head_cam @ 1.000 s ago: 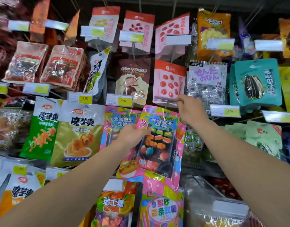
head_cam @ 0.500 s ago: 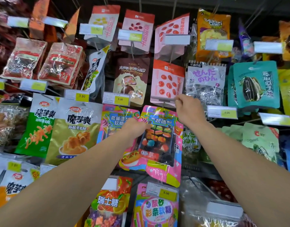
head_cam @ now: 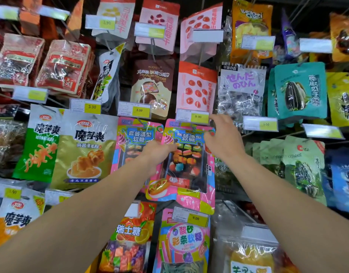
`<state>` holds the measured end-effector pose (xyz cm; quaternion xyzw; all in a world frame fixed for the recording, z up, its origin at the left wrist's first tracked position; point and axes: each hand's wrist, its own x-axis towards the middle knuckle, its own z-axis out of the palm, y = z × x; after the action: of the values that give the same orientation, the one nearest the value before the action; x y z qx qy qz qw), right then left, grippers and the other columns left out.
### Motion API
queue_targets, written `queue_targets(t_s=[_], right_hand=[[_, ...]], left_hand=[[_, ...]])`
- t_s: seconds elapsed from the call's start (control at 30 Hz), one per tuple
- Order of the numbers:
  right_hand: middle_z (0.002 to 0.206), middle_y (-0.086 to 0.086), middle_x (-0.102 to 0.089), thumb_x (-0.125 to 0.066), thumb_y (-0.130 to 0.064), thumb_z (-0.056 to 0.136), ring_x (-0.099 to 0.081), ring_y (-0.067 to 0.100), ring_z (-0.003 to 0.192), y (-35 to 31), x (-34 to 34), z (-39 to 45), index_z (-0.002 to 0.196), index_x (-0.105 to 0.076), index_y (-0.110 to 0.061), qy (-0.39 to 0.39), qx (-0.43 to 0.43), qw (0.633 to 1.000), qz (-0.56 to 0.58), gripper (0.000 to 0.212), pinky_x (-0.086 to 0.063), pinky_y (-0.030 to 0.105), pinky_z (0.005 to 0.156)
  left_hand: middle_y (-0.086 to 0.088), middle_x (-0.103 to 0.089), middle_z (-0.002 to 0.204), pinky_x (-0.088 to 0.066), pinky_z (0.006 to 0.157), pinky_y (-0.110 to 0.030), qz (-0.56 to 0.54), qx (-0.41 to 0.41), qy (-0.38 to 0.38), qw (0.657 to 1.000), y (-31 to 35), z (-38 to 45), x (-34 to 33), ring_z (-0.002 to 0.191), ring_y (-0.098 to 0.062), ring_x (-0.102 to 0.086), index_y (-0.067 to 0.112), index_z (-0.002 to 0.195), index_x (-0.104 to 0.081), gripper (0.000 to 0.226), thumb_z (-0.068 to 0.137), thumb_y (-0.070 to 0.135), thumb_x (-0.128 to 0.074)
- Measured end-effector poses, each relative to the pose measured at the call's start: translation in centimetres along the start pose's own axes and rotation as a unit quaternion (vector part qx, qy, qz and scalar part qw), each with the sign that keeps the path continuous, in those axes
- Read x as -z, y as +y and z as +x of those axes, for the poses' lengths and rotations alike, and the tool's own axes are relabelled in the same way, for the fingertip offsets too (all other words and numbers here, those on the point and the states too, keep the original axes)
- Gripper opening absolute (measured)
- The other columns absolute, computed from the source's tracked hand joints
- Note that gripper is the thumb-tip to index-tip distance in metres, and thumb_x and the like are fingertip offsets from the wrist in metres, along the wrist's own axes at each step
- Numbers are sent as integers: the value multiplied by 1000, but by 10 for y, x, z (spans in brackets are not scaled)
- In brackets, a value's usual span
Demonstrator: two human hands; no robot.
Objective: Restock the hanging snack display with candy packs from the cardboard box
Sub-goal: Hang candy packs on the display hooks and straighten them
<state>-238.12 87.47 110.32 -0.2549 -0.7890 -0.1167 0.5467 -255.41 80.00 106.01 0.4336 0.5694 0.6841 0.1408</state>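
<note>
Pink candy pack (head_cam: pixel 186 164), printed 套餐造型软糖, hangs mid-display under a yellow 5.00 tag (head_cam: pixel 192 116). Left hand (head_cam: pixel 160 152) grips the pack's left edge, fingers curled onto its front. Right hand (head_cam: pixel 222 134) is at the pack's top right corner by the tag, fingers bent; whether it pinches anything I cannot tell. A twin pack (head_cam: pixel 137 142) hangs just left, partly behind the left hand. Further left, gold 魔芋爽 bag (head_cam: pixel 85 148) under a 3.90 tag (head_cam: pixel 86 107). Below, 酸砂彩条软糖 pack (head_cam: pixel 184 241) and 瑞士糖 bag (head_cam: pixel 130 233).
</note>
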Motion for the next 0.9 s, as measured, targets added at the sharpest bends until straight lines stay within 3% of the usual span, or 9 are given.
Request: queue_targets(t_s=[0.07, 0.13, 0.2, 0.3, 0.5, 0.63, 0.73, 0.83, 0.9], right_hand=[[139, 4, -41, -59, -23, 89, -58, 26, 109, 5, -8, -15, 141, -44, -18, -22, -34, 999, 9, 54, -50, 39, 88], [139, 5, -40, -62, -29, 88, -55, 27, 117, 11, -18, -31, 141, -42, -17, -50, -75, 995, 38, 59, -47, 41, 96], [143, 6, -39, -65, -34, 88, -47, 25, 128, 15, -25, -47, 145, -37, -17, -76, -109, 988, 81, 66, -41, 38, 105], [148, 4, -39, -67, -37, 87, -40, 22, 135, 17, -30, -63, 147, -33, -22, -96, -157, 970, 157, 70, -35, 37, 109], [133, -3, -55, -76, -31, 80, -54, 19, 117, 18, -37, -68, 143, -29, -32, -114, -206, 942, 238, 78, -46, 36, 98], [136, -8, -49, -77, -25, 78, -52, 16, 119, 14, -33, -63, 145, -28, -34, -96, -184, 943, 261, 84, -46, 36, 98], [139, -8, -49, -77, -24, 73, -52, 18, 123, 9, -33, -61, 143, -28, -37, -90, -177, 946, 257, 87, -46, 41, 102], [143, -8, -43, -75, -25, 72, -48, 17, 127, 4, -35, -56, 143, -28, -36, -74, -162, 954, 239, 86, -43, 39, 104], [140, -7, -37, -71, -21, 76, -54, 18, 118, 0, -35, -50, 143, -34, -31, -70, -138, 962, 223, 77, -46, 34, 97]], left_hand=[[-9, -53, 129, -39, 99, -38, -15, 0, 4, 1000, -5, 0, -3, 117, -26, -48, 1, 127, -49, 60, 84, 35, -73], [-10, -49, 135, -39, 100, -39, -26, 5, 5, 1000, -8, -5, -6, 120, -27, -47, 2, 135, -45, 66, 86, 35, -72], [-10, -49, 136, -37, 96, -37, -39, 1, 1, 999, -11, -4, -10, 118, -25, -46, 1, 136, -44, 67, 87, 36, -71], [-12, -46, 142, -33, 105, -41, -64, 10, 1, 998, -15, -7, -12, 131, -29, -41, 0, 138, -42, 70, 87, 39, -71], [-9, -37, 152, -28, 112, -48, -77, 20, -31, 996, -19, -12, -11, 139, -29, -34, 6, 147, -32, 77, 87, 35, -71], [5, -54, 128, -35, 109, -45, -56, -10, -28, 998, -17, -11, -4, 122, -16, -45, 4, 124, -53, 55, 81, 31, -76], [3, -64, 101, -38, 102, -40, -45, -30, -29, 998, -12, -14, 0, 101, -16, -57, 15, 91, -65, 10, 86, 19, -73], [-1, -69, 94, -43, 99, -41, -42, -35, -10, 998, -11, -17, 8, 95, -18, -61, 16, 83, -67, 8, 82, 15, -74], [-5, -72, 93, -49, 95, -46, -42, -17, 23, 999, -13, -16, 17, 93, -24, -66, 11, 86, -68, 23, 69, 21, -80]])
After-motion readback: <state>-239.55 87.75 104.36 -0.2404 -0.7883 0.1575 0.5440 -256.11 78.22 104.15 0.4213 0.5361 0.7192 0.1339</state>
